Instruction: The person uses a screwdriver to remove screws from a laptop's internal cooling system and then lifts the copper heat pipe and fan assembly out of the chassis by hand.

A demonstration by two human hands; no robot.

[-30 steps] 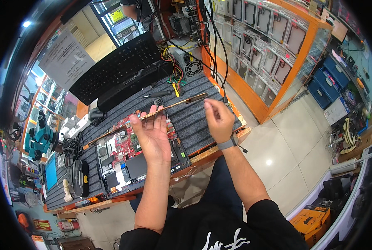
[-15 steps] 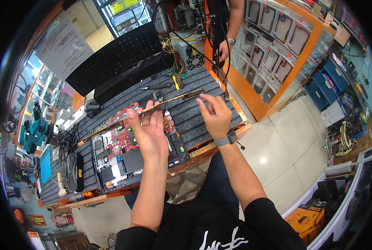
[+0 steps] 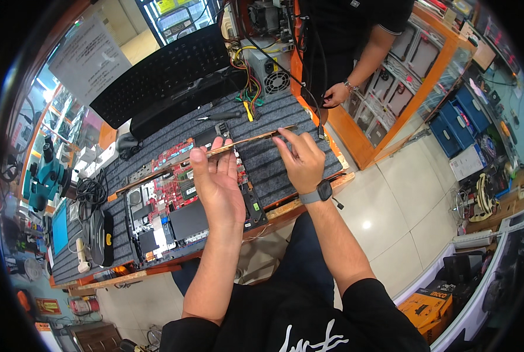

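My left hand (image 3: 222,193) holds a long thin panel (image 3: 251,141), with the thumb on the near side and the fingers behind it. It appears almost edge-on, dark with a coppery rim, so its kind is unclear. The fingers of my right hand (image 3: 303,164) pinch this panel close to its right end. Under both hands, on a ribbed grey mat (image 3: 280,176), lies an opened laptop base (image 3: 253,205) with a red circuit board (image 3: 169,196) and black battery-like blocks exposed. The panel hangs above it, hiding part of its far side.
A screwdriver (image 3: 221,115) lies past the laptop base. Behind it stand a black keyboard (image 3: 162,76) and a power supply (image 3: 272,76) with loose wires. A teal microscope (image 3: 43,179) and coiled cables (image 3: 93,190) are at left. Another person's hand (image 3: 336,95) is beyond the bench's right corner.
My right hand has closed from beside the panel onto its right end. The panel's right part has tilted slightly. The other person has leaned into view, the hand moving right and down.
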